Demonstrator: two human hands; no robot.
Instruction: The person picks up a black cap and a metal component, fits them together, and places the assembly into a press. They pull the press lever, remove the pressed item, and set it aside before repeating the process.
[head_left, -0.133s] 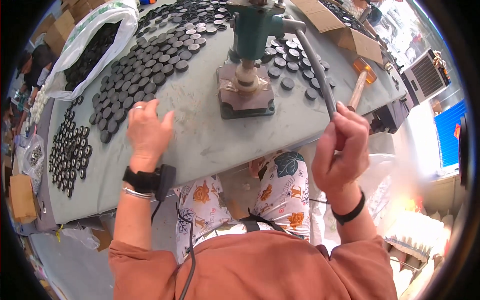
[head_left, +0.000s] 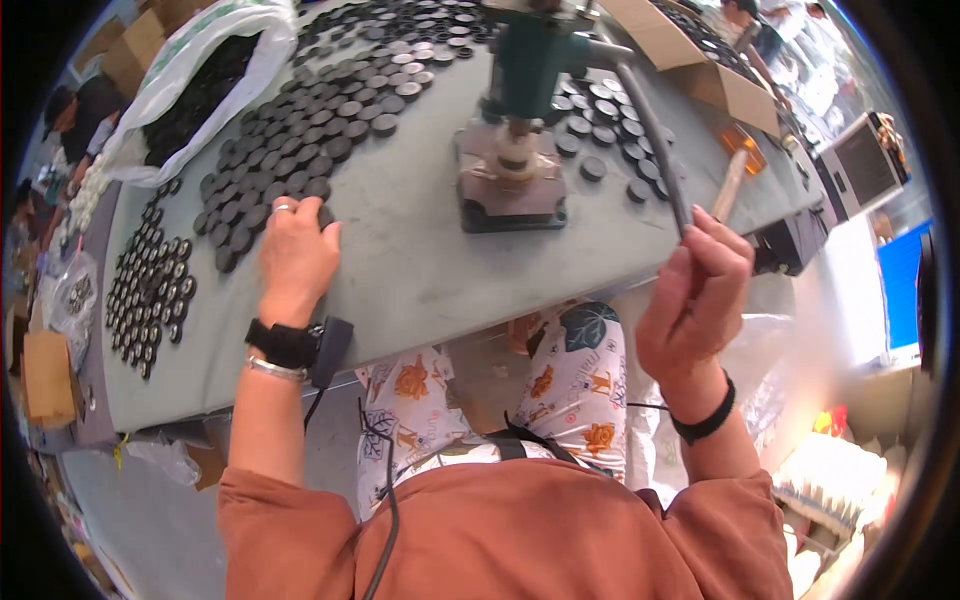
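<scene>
My right hand (head_left: 697, 290) is closed round the lower end of the long grey lever (head_left: 650, 130) of a green hand press (head_left: 525, 65). The press stands on a dark base (head_left: 512, 212), with tape round its lower part. My left hand (head_left: 297, 255) is at the near edge of a spread of black round discs (head_left: 285, 150). Its fingertips reach the nearest discs and the thumb stands apart; I see nothing held. To the left of this hand lie smaller black rings with shiny centres (head_left: 150, 290).
More discs (head_left: 605, 130) lie right of the press, beside a mallet with an orange head (head_left: 742, 150). A white sack (head_left: 270, 50) of black parts stands at the back left, an open carton (head_left: 725, 90) at the back right. People are at both far sides.
The whole view has shifted slightly. My left hand has moved a little left against the discs, its fingertips now at their edge. My right hand stays on the lever.
</scene>
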